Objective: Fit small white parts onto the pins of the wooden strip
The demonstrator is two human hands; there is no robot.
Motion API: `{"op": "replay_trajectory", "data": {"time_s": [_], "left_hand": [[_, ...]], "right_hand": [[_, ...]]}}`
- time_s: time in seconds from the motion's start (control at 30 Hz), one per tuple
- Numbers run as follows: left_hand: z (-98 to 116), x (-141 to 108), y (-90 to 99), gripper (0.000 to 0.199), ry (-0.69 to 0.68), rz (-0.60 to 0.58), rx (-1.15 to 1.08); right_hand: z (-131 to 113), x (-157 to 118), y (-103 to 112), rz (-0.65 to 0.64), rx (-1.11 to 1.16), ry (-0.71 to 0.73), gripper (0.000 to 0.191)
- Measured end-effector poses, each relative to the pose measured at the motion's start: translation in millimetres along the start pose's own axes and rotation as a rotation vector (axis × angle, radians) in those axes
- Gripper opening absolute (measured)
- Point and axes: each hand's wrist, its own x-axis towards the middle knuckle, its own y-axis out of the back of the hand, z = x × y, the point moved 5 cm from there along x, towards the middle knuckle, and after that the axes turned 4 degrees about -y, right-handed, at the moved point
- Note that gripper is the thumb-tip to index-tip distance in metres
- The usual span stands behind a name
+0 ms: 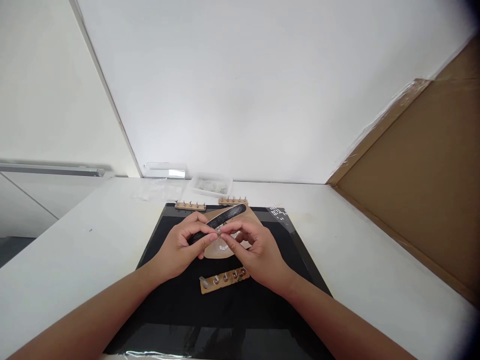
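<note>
My left hand [182, 245] is closed, with a dark nail file [234, 212] held in its fingers and slanting up to the right. Its thumb and index fingertips meet those of my right hand [258, 250], which is pinched around something too small to make out. Below the fingertips lies a clear round dish [225, 248] with small white pieces, on a tan sheet [253, 215]. Nearer the front, a wooden strip [225, 282] bears several small upright holders, some with pale tips on them. All this is over a black mat [180, 310].
Two more wooden strips with upright clips, one at left [190, 206] and one at right [232, 201], stand at the mat's back edge. Behind are a clear plastic tray [212, 184] and clear packaging [159, 189]. White stickers [278, 214] lie back right; cardboard [416, 185] borders the right.
</note>
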Motion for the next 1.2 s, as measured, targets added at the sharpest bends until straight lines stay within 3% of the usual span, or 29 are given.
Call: {"op": "replay_trajectory", "data": {"time_s": [0.33,0.63,0.87,0.97,1.07,1.2], "left_hand": [[2,0,-0.5,0.028,0.036,-0.046,0.012],[-3,0,-0.5,0.029,0.047,-0.027,0.055],[-1,2,2.1,0.030,0.048,-0.030,0.041],[3,5,11.3,0.029,-0.021,0.080,0.164],[12,6,20.8,0.020,-0.195,0.183,0.439],[23,3,24.3,0.008,-0.413,0.083,0.693]], "right_hand": [[-3,1,0,-0.009,0.005,0.071,0.011],[-8,1,6,0.036,-0.134,0.361,0.014],[-16,0,7,0.030,-0.145,0.362,0.008],[-19,1,8,0.028,-0.135,0.331,0.007],[-17,3,9,-0.009,-0.140,0.293,0.006],[-8,5,11,0.004,-0.143,0.256,0.006]]}}
